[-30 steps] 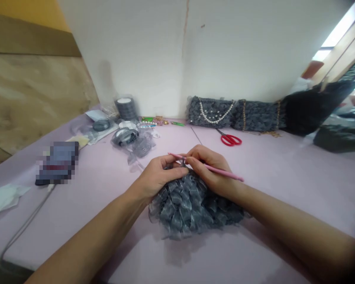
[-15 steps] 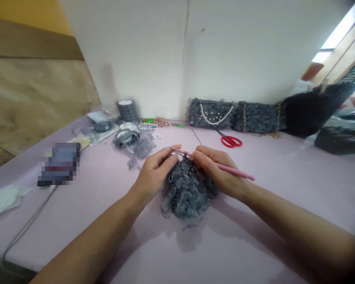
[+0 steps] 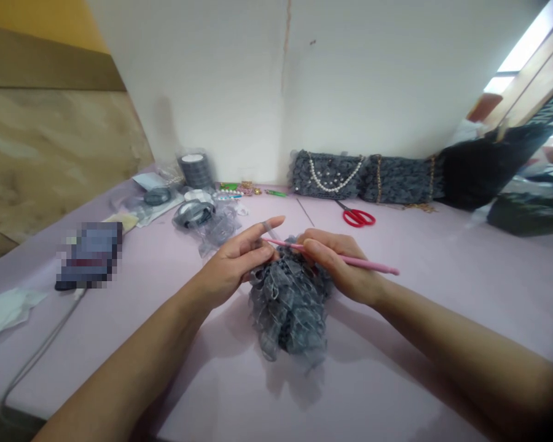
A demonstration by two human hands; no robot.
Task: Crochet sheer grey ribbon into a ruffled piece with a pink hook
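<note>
One crochet hook (image 3: 364,265) in right hand (image 3: 338,267), above ruffles (image 3: 288,310).

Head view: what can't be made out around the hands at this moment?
Head view only:
Crochet hook tip: too small, lost against the left hand.
Where the hook enters the gray ruffled piece: hidden by the right hand.
Flat object on the table: pixelated over.
Small items by the wall: too small to name.
Dark bundle: cut off by the right edge.

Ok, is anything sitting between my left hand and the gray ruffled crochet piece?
Nothing visible does. The left hand rests directly against the gray ruffled crochet piece at its upper left edge.
</note>
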